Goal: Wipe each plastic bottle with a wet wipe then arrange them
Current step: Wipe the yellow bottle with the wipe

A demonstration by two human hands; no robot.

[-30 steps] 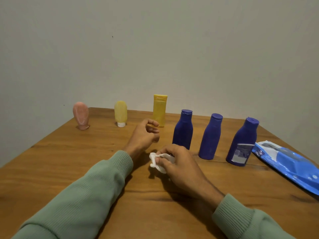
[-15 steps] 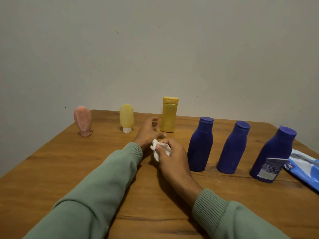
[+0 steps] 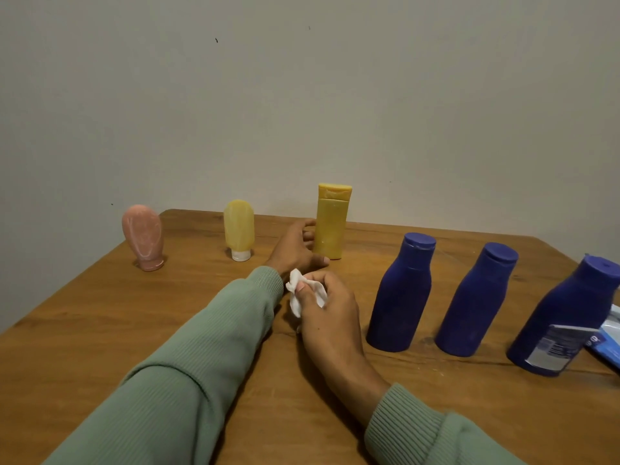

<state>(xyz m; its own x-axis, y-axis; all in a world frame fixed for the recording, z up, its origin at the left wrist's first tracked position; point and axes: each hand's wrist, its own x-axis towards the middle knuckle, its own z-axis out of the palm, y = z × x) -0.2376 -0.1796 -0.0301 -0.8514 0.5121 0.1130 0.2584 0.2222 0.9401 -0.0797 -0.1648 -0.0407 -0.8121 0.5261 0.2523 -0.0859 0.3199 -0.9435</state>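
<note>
My left hand point(image 3: 295, 250) reaches to the tall yellow bottle point(image 3: 332, 223) at the back of the table. Its thumb lies across the front of the bottle's base and its fingers curl round the left side. The bottle stands upright on the wood. My right hand point(image 3: 327, 307) pinches a crumpled white wet wipe point(image 3: 297, 293) just behind my left wrist. A pink bottle point(image 3: 143, 236) and a pale yellow bottle point(image 3: 239, 228) stand cap-down at the back left. Three dark blue bottles point(image 3: 401, 293) point(image 3: 476, 300) point(image 3: 567, 313) stand in a row at the right.
The wooden table point(image 3: 100, 330) meets a plain wall at the back. A blue wet wipe pack point(image 3: 609, 344) lies at the right edge, partly out of frame, beside the rightmost blue bottle with its peeling label.
My left hand has moved forward from the middle of the table to the tall yellow bottle and closed round it. My right hand followed with the wipe.
</note>
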